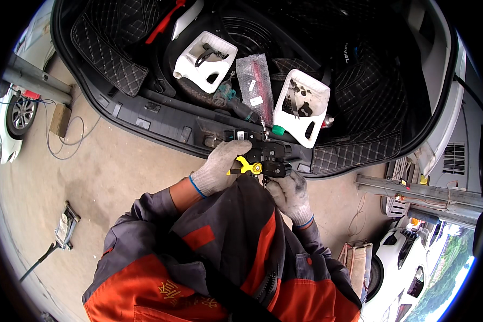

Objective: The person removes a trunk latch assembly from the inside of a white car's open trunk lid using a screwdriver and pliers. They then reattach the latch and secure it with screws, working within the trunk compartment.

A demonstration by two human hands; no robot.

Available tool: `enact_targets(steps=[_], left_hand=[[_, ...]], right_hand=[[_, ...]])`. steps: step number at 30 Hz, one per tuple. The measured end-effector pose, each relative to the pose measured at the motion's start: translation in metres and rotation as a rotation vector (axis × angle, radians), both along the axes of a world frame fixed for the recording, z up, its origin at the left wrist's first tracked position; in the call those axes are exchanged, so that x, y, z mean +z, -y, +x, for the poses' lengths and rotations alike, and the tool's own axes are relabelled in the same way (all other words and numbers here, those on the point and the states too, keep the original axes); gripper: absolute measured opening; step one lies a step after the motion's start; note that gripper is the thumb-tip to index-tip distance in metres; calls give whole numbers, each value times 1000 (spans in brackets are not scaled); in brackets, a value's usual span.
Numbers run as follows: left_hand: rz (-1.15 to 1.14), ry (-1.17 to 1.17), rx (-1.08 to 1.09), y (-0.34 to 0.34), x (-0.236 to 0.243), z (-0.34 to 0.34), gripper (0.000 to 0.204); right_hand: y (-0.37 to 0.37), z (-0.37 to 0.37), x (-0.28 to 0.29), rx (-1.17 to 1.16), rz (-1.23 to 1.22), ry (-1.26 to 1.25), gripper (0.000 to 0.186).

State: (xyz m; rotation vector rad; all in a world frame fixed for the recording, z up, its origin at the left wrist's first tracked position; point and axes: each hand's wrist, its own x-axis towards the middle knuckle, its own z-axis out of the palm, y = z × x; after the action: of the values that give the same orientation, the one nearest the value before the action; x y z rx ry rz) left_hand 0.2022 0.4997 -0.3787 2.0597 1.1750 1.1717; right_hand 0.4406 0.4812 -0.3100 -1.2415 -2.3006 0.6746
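At the car boot's sill, my gloved left hand [221, 165] is closed on a black plastic assembly [271, 154] with several blocks and a small white label. A yellow plier-like tool [248, 166] with a round pivot lies across it beside my left thumb. My gloved right hand [291, 196] is curled at the assembly's lower right edge, gripping it from below; some fingertips are hidden. Just beyond sit a cut white jug with a green cap [315, 121], a bubble-wrap packet [255, 88] and a teal-and-grey power tool [232, 104].
A second cut white jug [204, 64] holds dark parts inside the boot [161, 121]. A trolley jack [65, 229] stands on the floor at left. Metal lift arms [424, 196] reach in at right, near a white car [396, 268]. Hoses lie near another car's wheel [20, 115].
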Motion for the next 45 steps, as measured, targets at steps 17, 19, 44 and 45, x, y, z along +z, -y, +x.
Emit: enact_targets(steps=[17,19,44,45], left_hand=[[-173,7,-97,0,-4,1,57],[-74,-34,-42,5,16,-3,53],[-760,1153,47,19,11,-24,36],[-816,1245,61,22,10,-26,37]], right_hand=[[-4,9,-8,165,-35,14,30],[-9,6,-9,186,-48,19,30],[-60,-36,-18,549,-29,50,35],[-64,-38,-23,565,-27,62,36]])
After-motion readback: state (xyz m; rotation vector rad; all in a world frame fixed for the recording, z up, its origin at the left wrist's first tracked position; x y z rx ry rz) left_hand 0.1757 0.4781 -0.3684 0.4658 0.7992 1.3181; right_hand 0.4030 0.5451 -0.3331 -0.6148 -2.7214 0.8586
